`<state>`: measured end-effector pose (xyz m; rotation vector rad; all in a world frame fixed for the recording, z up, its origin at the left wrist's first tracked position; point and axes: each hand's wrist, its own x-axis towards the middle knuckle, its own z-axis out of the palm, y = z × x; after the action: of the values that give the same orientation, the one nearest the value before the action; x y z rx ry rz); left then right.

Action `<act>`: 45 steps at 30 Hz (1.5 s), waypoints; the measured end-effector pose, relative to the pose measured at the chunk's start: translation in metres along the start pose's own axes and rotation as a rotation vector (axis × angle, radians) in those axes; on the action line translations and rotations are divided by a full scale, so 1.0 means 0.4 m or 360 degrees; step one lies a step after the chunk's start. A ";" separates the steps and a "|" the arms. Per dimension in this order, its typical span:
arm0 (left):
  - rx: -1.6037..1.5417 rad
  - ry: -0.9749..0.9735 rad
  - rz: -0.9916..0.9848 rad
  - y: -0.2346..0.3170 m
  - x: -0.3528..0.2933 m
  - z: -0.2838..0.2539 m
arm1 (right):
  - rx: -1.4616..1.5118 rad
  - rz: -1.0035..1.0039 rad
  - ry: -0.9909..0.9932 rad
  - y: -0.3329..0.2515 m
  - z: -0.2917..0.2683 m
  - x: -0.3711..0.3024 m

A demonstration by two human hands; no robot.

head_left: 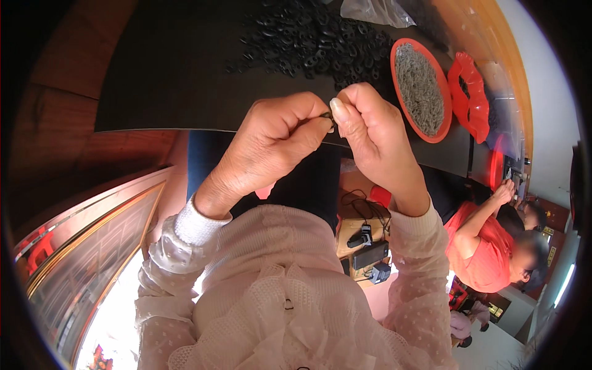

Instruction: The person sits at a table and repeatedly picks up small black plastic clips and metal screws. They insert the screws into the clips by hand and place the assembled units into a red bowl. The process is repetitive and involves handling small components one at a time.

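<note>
My left hand [280, 132] and my right hand [373, 132] meet in front of me, just over the near edge of a black table [179, 80]. Between the thumb and forefinger of my left hand is a small dark piece [327, 115], mostly covered by the fingertips. My right thumb and forefinger close against its other side; whether they pinch a second small part cannot be seen. Beyond the hands lies a heap of small black plastic pieces with holes [302, 37]. To the right stands an orange-rimmed bowl [396, 74] full of small grey metal pieces [420, 86].
A red wavy-edged dish [468, 98] sits right of the bowl, and a clear plastic bag [376, 11] lies at the back. Chargers and cables [367, 246] rest on a box below the table. Another person in a red shirt [484, 253] works at the right.
</note>
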<state>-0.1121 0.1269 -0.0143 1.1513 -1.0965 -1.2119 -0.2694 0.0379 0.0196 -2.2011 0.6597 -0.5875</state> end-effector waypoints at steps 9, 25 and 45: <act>0.0056 0.0077 0.0265 -0.006 0.002 0.008 | -0.0595 -0.0360 0.0036 0.083 -0.044 0.096; 0.0182 0.0098 0.0535 -0.019 0.006 0.007 | -0.0774 -0.0381 -0.0114 0.066 -0.017 0.128; 0.0176 0.0108 0.0565 -0.023 0.006 0.011 | -0.1024 -0.0286 -0.0083 0.084 -0.047 0.130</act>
<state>-0.1172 0.1243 -0.0229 1.0190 -1.2660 -0.8399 -0.2498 -0.0236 0.0159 -2.8880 0.6940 -0.4410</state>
